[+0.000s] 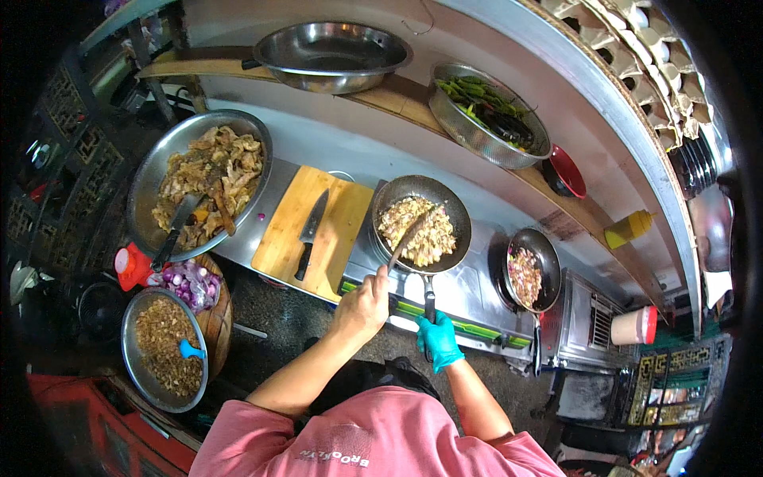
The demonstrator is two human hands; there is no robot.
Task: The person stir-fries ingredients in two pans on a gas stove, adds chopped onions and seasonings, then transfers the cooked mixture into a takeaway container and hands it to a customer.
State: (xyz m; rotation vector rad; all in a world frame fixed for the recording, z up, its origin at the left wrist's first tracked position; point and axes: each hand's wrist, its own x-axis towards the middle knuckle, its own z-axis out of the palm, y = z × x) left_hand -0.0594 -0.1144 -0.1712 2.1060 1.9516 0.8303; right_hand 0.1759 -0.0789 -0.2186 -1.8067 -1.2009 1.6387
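Note:
A dark frying pan (462, 236) sits over the stove, its bottom covered by chopped, light brown and yellowish food (438, 238). My bare left hand (365, 303) grips a wooden spatula (405, 241), whose far end rests in that food. In a teal glove, my right hand (440, 341) is closed around the pan's black handle (429, 298). Just left of the pan, a kitchen knife (314, 220) lies on a wooden cutting board (283, 238), blade pointing away from me.
At right, a second frying pan (553, 262) holds chopped food. A large metal basin (140, 197) of cooked meat stands left, above a bag of purple onions (194, 285) and a bowl (128, 352) of minced food. The wall shelf (411, 107) carries a colander (489, 146) and a yellow squeeze bottle (629, 229).

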